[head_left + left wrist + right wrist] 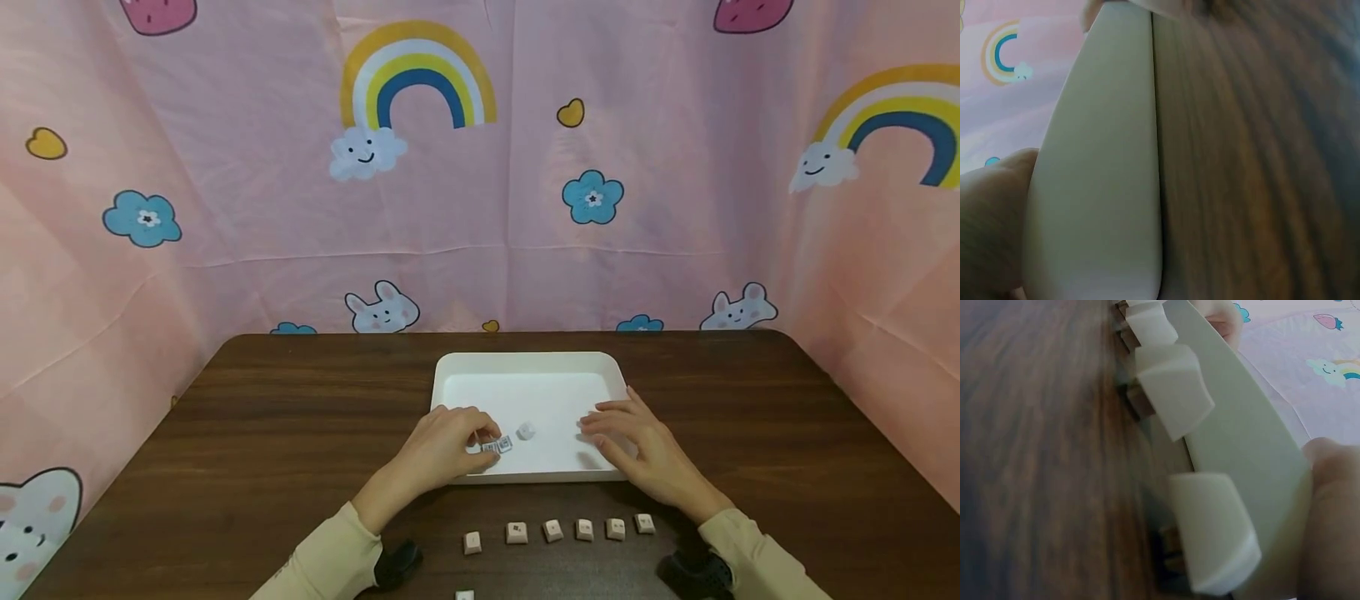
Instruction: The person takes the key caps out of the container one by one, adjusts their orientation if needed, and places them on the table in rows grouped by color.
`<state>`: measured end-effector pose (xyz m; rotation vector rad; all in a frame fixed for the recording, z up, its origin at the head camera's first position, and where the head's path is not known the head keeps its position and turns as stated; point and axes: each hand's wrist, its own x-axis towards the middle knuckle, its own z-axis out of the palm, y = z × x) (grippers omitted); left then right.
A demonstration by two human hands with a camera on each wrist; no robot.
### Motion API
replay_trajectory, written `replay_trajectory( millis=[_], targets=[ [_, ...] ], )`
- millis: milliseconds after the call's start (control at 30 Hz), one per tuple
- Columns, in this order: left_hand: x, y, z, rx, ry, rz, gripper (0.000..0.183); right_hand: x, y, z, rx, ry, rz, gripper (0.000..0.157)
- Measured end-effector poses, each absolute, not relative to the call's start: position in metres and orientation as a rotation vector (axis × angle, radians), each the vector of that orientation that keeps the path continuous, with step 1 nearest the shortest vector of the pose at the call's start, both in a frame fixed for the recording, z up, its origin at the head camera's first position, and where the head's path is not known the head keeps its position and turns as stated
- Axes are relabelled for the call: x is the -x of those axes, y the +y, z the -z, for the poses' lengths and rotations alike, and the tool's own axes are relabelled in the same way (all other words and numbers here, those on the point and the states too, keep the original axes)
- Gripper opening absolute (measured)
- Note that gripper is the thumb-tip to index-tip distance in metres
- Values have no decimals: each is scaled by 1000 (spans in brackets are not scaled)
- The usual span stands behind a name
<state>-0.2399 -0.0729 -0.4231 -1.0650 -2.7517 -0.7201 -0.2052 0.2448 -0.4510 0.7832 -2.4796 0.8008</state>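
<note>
A shallow white tray (540, 379) lies on the dark wooden table. My left hand (450, 437) reaches over its near left corner, thumb and forefinger curled round two small white keycaps (504, 444) with dark printing. To the right of these, another white keycap (526, 431) sits in the tray. My right hand (637, 442) reaches over the tray's right side, its fingers loosely spread and holding nothing. In the left wrist view the tray's outer wall (1097, 156) fills the middle, with part of the left hand (991, 219) beside it.
Several keycaps (584, 530) stand in a loose row on the table (300, 417) in front of the tray. One more keycap (464, 595) shows at the bottom edge. A patterned pink curtain (262, 167) hangs behind the table and along both sides.
</note>
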Motion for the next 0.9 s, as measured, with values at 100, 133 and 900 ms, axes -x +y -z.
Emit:
replay_trajectory(
  millis=[100, 133, 900],
  targets=[
    [239, -71, 423, 1054, -2726, 739, 17, 204, 245, 452, -771, -2465, -819, 15],
    [238, -71, 423, 1055, -2711, 745, 17, 204, 245, 452, -773, -2458, -823, 15],
    [190, -85, 396, 1417, -2318, 1100, 19, 206, 245, 454, -784, -2442, -857, 13]
  ],
)
